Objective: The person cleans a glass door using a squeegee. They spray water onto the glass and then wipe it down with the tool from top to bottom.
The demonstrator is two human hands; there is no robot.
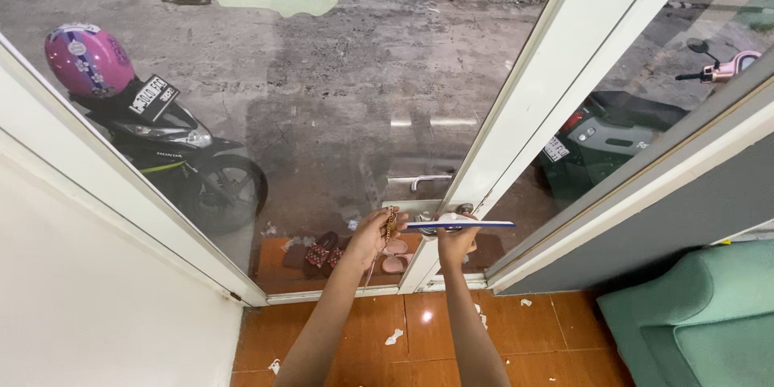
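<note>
Left hand point(372, 238) holding keys point(390, 224) at the glass door's point(355, 113) lock, right hand point(456, 243) gripping a flat phone point(459, 226), sandals point(322, 251) outside, pink helmet point(87, 59) on a motorbike point(181, 157), paper scraps on orange floor tiles point(403, 330)

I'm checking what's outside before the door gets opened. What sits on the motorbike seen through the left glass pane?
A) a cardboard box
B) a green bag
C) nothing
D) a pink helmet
D: a pink helmet rests on the black motorbike outside the glass door, up and to the left of the person's left hand at the door handle.
</note>
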